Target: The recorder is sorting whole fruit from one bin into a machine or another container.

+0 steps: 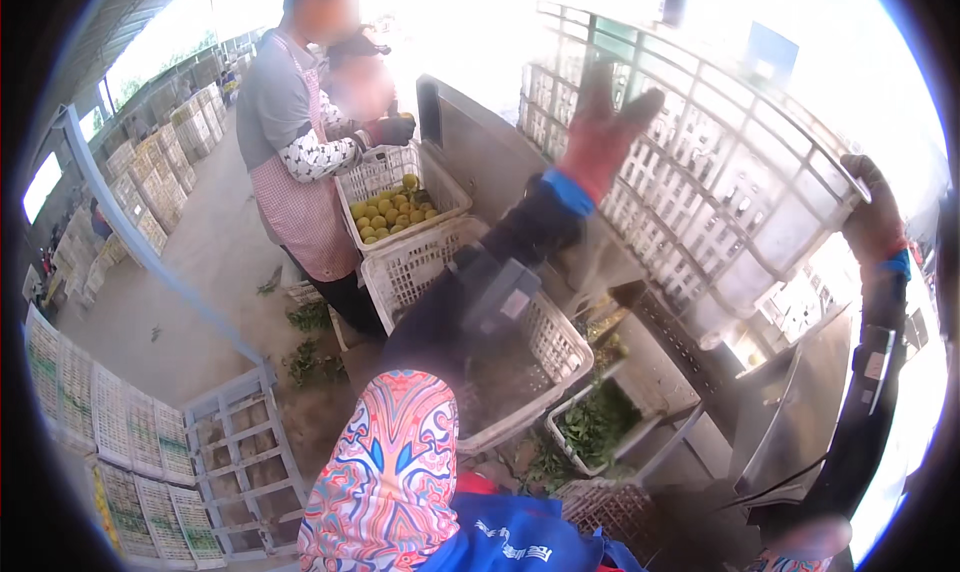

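A large white plastic crate [690, 167] is raised and tilted in front of me, its ribbed side towards me. My right hand [874, 204], in a worn red and dark glove, grips the crate's rim at the right end. My left hand [604, 137], in a red glove with a blue cuff, has its fingers spread at the crate's upper left part; it is blurred, and whether it touches the crate cannot be told. Below my left arm stands a white crate [562, 347] with no fruit visible in it. Beyond it, another crate [450, 208] holds yellow citrus fruit [386, 216].
A co-worker in a checked apron [300, 189] stands at the left, another person behind. A metal panel [480, 129] rises beside them. Leaves fill a crate [600, 422] below. A metal frame [240, 467] and stacked crates [135, 422] stand lower left.
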{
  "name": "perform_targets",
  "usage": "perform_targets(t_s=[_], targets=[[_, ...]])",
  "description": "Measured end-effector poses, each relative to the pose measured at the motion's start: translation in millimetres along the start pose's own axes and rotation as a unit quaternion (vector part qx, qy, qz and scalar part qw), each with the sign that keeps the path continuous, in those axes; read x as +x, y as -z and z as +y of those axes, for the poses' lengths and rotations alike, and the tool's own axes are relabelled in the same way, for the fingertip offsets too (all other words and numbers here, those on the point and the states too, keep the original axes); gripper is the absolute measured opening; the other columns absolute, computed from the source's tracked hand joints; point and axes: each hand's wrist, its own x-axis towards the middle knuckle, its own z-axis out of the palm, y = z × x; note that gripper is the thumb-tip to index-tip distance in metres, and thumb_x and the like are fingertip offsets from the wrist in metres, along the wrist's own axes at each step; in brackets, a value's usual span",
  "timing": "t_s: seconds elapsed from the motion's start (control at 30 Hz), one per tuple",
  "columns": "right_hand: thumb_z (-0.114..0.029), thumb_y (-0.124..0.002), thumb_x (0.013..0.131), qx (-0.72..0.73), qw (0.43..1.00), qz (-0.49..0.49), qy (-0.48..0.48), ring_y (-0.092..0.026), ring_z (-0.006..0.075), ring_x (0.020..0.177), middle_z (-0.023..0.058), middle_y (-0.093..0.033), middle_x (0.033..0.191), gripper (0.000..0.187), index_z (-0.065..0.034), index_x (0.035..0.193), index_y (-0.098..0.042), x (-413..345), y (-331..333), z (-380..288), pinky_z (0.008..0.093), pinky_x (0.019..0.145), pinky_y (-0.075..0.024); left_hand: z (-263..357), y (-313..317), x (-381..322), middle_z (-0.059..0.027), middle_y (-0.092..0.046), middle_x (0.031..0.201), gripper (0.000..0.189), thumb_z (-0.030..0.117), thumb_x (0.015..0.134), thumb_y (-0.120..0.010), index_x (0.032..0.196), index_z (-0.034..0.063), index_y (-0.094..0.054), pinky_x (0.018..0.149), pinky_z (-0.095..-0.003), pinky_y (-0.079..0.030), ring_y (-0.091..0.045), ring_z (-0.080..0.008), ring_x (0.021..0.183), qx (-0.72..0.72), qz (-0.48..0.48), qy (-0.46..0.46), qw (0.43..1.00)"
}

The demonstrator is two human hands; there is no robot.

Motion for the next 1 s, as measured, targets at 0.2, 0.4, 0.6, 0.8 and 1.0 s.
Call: perform_targets(t_s=[0.2, 0.4, 0.6, 0.8, 1.0], targets=[[0.019, -0.056, 0.087, 0.015, 0.997, -0.057, 0.057, -0.057, 0.0227, 0.126, 0.0157, -0.057, 0.142, 0.073, -0.0024, 0.154, -0.037, 55, 2, 11, 0.0323, 0.107, -0.0473, -53, 46, -58, -0.0261, -0.043, 0.154, 0.079, 0.040, 0.088, -0.079, 0.147, -0.0013, -0.048, 0.118, -0.0424, -0.036, -0.040, -0.0375, 0.146, 0.194, -0.069, -0.114, 0.972], [0.006, -0.046, 0.097, 0.142, 0.990, 0.018, 0.002, -0.061, 0.0209, 0.118, 0.0177, -0.060, 0.137, 0.062, -0.0022, 0.156, -0.032, 135, -146, -13, 0.0309, 0.100, -0.0510, -89, 161, -161, -0.0166, -0.047, 0.154, 0.073, 0.032, 0.087, -0.080, 0.147, 0.0019, -0.050, 0.117, -0.0406, -0.036, -0.043, -0.0282, 0.144, 0.300, -0.075, 0.144, 0.940], [-0.024, -0.054, 0.105, -0.067, 0.997, -0.027, 0.003, -0.062, 0.0203, 0.105, 0.0113, -0.066, 0.122, 0.045, -0.0026, 0.144, -0.048, 238, -285, -42, 0.0314, 0.106, -0.0462, -100, 205, -248, -0.0142, -0.052, 0.149, 0.068, 0.033, 0.090, -0.078, 0.145, 0.0023, -0.053, 0.113, -0.0411, -0.041, -0.048, -0.0253, 0.139, 0.267, -0.019, 0.315, 0.911], [-0.068, -0.041, 0.102, 0.552, 0.793, -0.090, -0.239, -0.050, 0.0350, 0.131, 0.0263, -0.037, 0.154, 0.095, 0.0080, 0.156, -0.023, 171, -380, 9, 0.0454, 0.114, -0.0422, -79, 205, -294, -0.0150, -0.056, 0.144, 0.061, 0.029, 0.091, -0.077, 0.141, 0.0018, -0.056, 0.100, -0.0358, -0.050, -0.058, -0.0226, 0.123, 0.225, 0.048, 0.426, 0.875], [-0.028, -0.058, 0.104, 0.516, 0.782, -0.213, -0.278, -0.066, 0.0241, 0.108, 0.0145, -0.066, 0.122, 0.046, 0.0018, 0.140, -0.055, 13, -301, -1, 0.0358, 0.095, -0.0550, -91, 180, -365, -0.0153, -0.064, 0.134, 0.054, 0.028, 0.092, -0.075, 0.137, 0.0022, -0.059, 0.093, -0.0325, -0.052, -0.065, -0.0214, 0.108, 0.217, 0.037, 0.462, 0.859]])
